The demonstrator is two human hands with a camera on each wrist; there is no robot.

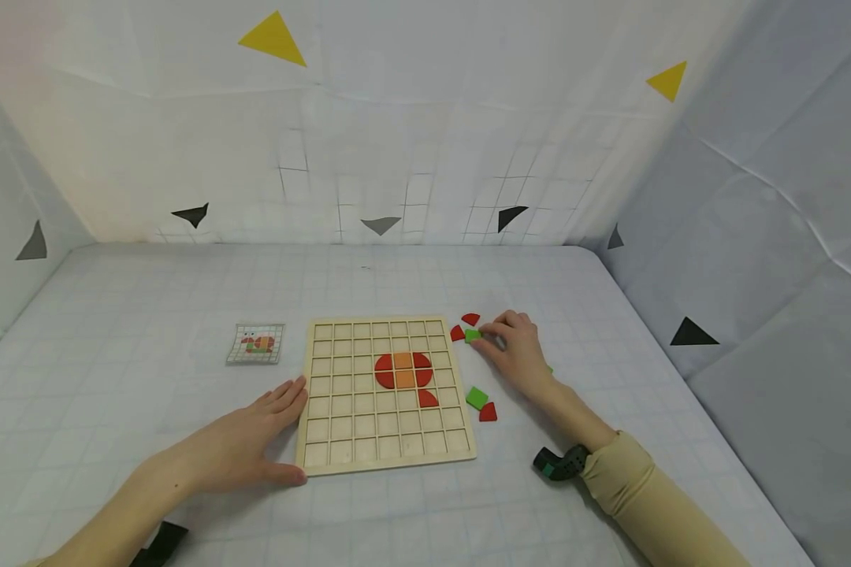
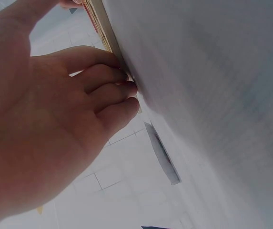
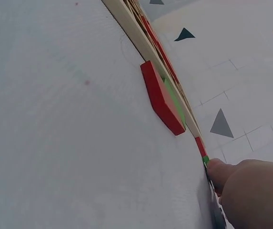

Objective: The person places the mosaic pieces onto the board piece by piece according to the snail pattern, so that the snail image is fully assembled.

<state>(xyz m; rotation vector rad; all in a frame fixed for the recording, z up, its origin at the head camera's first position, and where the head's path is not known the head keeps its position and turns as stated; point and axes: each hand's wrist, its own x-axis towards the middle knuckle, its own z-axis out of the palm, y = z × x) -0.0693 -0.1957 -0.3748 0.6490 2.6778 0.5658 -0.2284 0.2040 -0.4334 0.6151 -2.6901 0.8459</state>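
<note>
The right hand's (image 1: 516, 353) grip is nearly closed and seems to pinch the green square (image 1: 471, 336) at its 3 o'clock edge, though fingers partly hide the contact; a low drag toward 9 o'clock could shove the red quarter-circle (image 1: 457, 333) just beside it. The square lies outside the wooden board (image 1: 364, 427), at 2 o'clock from its middle, sides facing roughly 12 and 3, with no long axis. The left hand (image 1: 251, 433), fingers extended, rests against the board's 9 o'clock edge.

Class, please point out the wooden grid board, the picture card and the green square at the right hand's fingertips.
Wooden grid board (image 1: 388, 424): head view, on a bare cell.
Picture card (image 1: 256, 344): head view, middle of its face.
Green square (image 1: 471, 336): head view, its uncovered top.
</note>
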